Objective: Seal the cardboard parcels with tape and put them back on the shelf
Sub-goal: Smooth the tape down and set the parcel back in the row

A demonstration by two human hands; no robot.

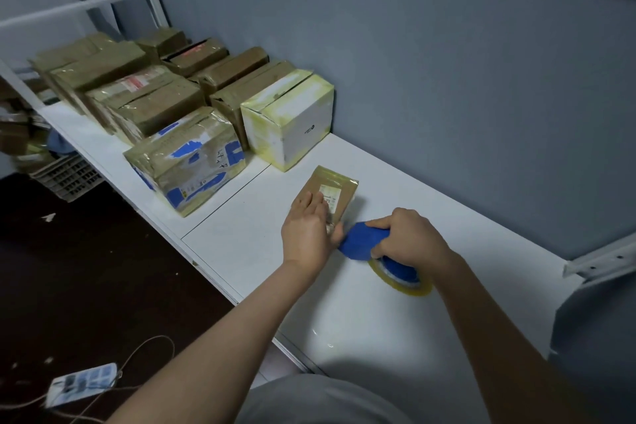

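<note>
On the white shelf, near a row of taped parcels, a small flat parcel lay with its long axis running away from the person toward the wall. The left hand pressed it flat with straight fingers. Just right of its near end, the right hand clasped a blue tape dispenser, nose at the parcel's edge, apparently ready to draw tape lengthwise.

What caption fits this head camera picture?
Left hand presses a small parcel while right hand grips the blue tape dispenser.
</note>
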